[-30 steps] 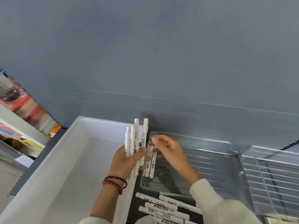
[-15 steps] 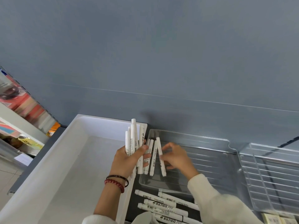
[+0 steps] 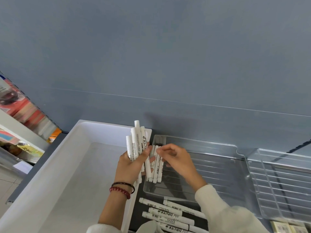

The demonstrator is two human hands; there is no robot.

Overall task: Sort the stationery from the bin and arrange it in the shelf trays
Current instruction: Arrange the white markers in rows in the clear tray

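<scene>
While the white bin (image 3: pixel 67 165) on the left hasn't budged, and no stationery shows on the bit of its floor that's in view, the action is all next door in the clear tray (image 3: pixel 210 157) sitting just beside it on the shelf (image 3: pixel 140 208). A second tray (image 3: pixel 277 182) further right has nothing visible in it yet. Person's left hand (image 3: pixel 131 163) is still wrapped round a bundle of markers (image 3: pixel 137 145), held upright over the bin's right wall, same as a second ago. The right hand (image 3: pixel 175 158) is what changed: a second back it was pulling one marker off the bundle, half a second back it was laying it in the tray at a slant, and now its curled fingers sit at the top ends of the row of markers (image 3: pixel 155 167) at the tray's left end. That row went from two to what looks like three, and they lie roughly parallel now, touching each other. Can't tell if the right hand is pinching one or just nudging it straight. So one more marker filed, tray filling from the left. Guessing plenty left to do, since the bundle's still fat and some loose markers (image 3: pixel 168 214) lie on the shelf in front of the tray
</scene>
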